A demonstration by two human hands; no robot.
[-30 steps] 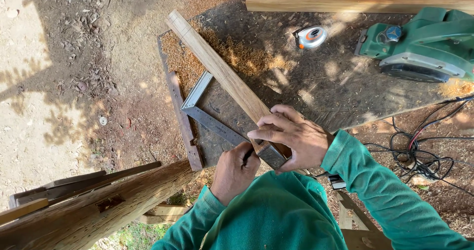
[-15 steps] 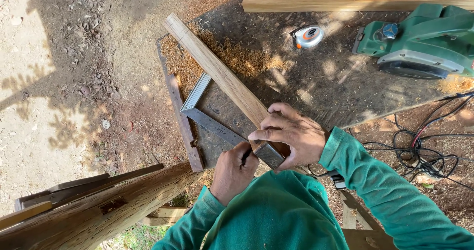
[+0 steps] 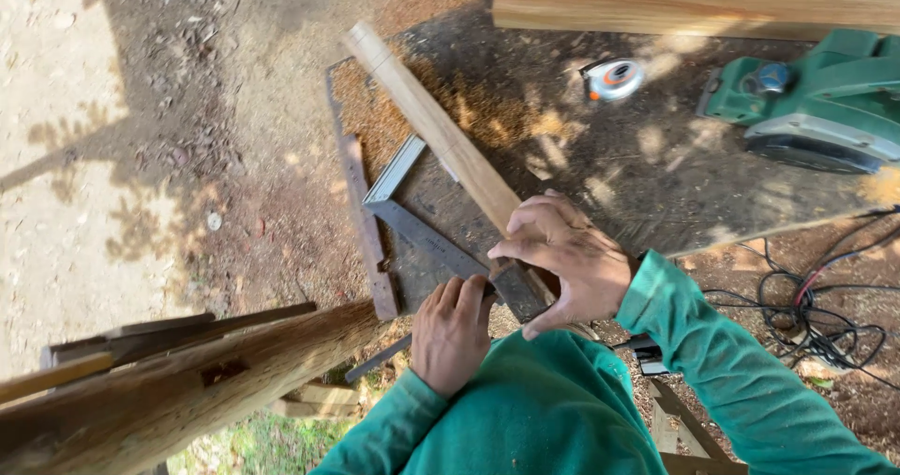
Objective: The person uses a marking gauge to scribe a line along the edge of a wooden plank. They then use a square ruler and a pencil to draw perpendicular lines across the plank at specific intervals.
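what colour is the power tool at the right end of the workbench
Green, with a grey base and a blue knob: the power tool shows clearly in the head view.
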